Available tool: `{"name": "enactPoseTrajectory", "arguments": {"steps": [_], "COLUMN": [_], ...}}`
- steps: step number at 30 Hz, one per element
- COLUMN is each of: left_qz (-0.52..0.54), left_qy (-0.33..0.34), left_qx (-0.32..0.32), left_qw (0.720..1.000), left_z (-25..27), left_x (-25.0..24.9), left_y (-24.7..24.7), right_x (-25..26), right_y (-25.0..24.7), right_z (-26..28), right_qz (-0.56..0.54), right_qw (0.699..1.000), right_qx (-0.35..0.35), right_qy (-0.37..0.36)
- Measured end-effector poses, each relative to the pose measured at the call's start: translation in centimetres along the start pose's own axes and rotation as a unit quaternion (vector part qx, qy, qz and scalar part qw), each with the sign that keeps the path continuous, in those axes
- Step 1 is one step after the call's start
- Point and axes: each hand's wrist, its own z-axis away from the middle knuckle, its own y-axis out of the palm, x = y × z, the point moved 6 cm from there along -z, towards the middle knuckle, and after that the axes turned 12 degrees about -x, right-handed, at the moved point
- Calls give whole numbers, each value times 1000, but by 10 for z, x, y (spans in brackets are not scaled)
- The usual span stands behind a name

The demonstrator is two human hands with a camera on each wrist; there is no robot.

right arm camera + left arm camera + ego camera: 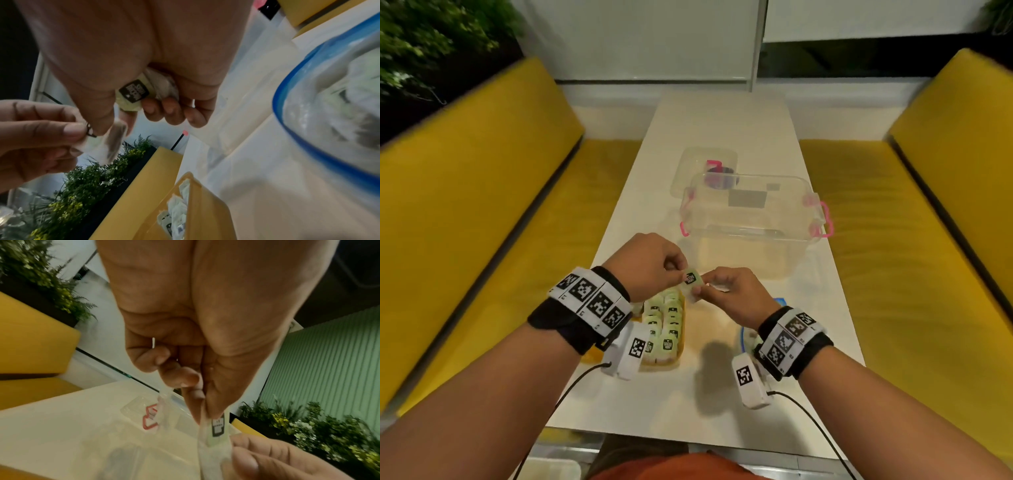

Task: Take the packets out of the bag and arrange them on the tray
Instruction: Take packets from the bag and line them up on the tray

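Above the far end of the yellow tray (678, 359), both hands hold one pale green packet (691, 279) with a black label. My left hand (678, 272) pinches its left edge between thumb and fingers; the left wrist view shows this packet (218, 426) edge-on. My right hand (703, 290) pinches the other edge. In the right wrist view a second packet (133, 95) lies tucked in its curled fingers. Several packets (667, 322) lie in rows on the tray. The clear bag (320, 100) with a blue zip edge lies on the table under my right wrist, with more packets inside.
A clear plastic box (750, 219) with pink clips stands just beyond my hands, its lid (702, 164) lying behind it. The white table (722, 120) is narrow, with yellow benches (482, 205) on both sides. Plants stand behind the left bench.
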Motion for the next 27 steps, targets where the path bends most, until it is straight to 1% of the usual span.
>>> {"name": "enactPoseTrajectory", "arguments": {"steps": [3, 5, 7, 9, 12, 14, 15, 16, 18, 21, 24, 27], "left_qz": [-39, -91, -149, -202, -247, -262, -265, -266, -264, -254, -236, -237], "left_qy": [-16, -28, -52, -78, -110, -113, -113, -113, -115, -121, -128, -122], "left_qx": [-29, -22, 17, 69, 138, 184, 196, 198, 177, 124, 92, 87], "left_qw": [999, 995, 987, 974, 953, 941, 937, 937, 941, 952, 959, 960], "left_z": [-2, -3, -3, -2, 2, 4, 4, 3, -1, -8, -12, -13], "left_x": [30, 54, 80, 102, 126, 133, 135, 137, 137, 135, 135, 135], "left_y": [-13, -15, -8, 4, 25, 39, 45, 50, 57, 59, 63, 68], "right_x": [-4, -10, -14, -19, -22, -24, -24, -27, -31, -34, -35, -35], "right_y": [5, 8, 11, 15, 20, 21, 21, 21, 22, 25, 27, 30], "right_z": [-11, -16, -19, -22, -26, -28, -28, -29, -30, -29, -29, -29], "right_qz": [42, 58, 38, 4, -26, -24, -16, -6, -6, -57, -101, -73], "right_qw": [999, 998, 997, 996, 992, 991, 992, 993, 993, 987, 977, 984], "right_qx": [-14, -15, -17, -14, -5, -2, -1, 0, 5, 3, -10, 5], "right_qy": [5, 28, 57, 90, 127, 130, 125, 120, 121, 154, 186, 164]}}
